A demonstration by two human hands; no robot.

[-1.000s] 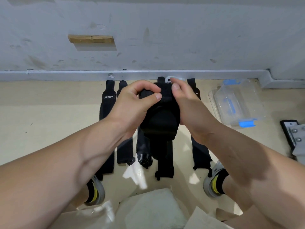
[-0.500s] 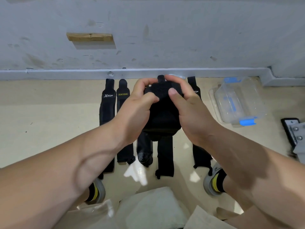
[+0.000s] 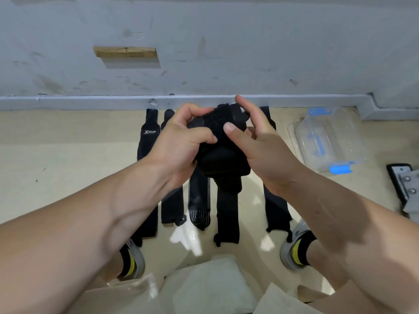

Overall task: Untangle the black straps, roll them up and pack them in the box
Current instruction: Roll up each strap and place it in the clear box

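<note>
while both hands are held up over the floor (image 3: 68, 155), they share one rolled strap (image 3: 223, 159), a stubby black bundle between the palms. the left hand (image 3: 179, 143) grips its left side, fingers curled over the top and thumb tucked against the front. the right hand (image 3: 260, 155) holds the right side, its thumb pressed on a fuzzy end flap (image 3: 217, 120) that runs across the top of the roll from hand to hand, while its fingers reach round the far side. which way the roll's own axis points i cannot tell.

below the hands, five flat straps lie side by side on the floor, all with their long axes running from the baseboard (image 3: 90, 102) toward the person. from the left: a strap marked xtep (image 3: 148, 137), a plain strap (image 3: 172, 205), a striped strap (image 3: 199, 200), a long plain strap (image 3: 227, 216) directly under the roll, and a fifth strap (image 3: 276, 207) partly hidden by the right forearm.

to the right of the row, apart from it, a clear plastic box (image 3: 328, 141) with blue latches sits on the floor near the wall (image 3: 226, 53). a metal bracket (image 3: 405, 186) shows at the right edge. a wooden block (image 3: 125, 52) is fixed to the wall. the person's grey shoes (image 3: 136, 261) flank the near ends of the straps.
</note>
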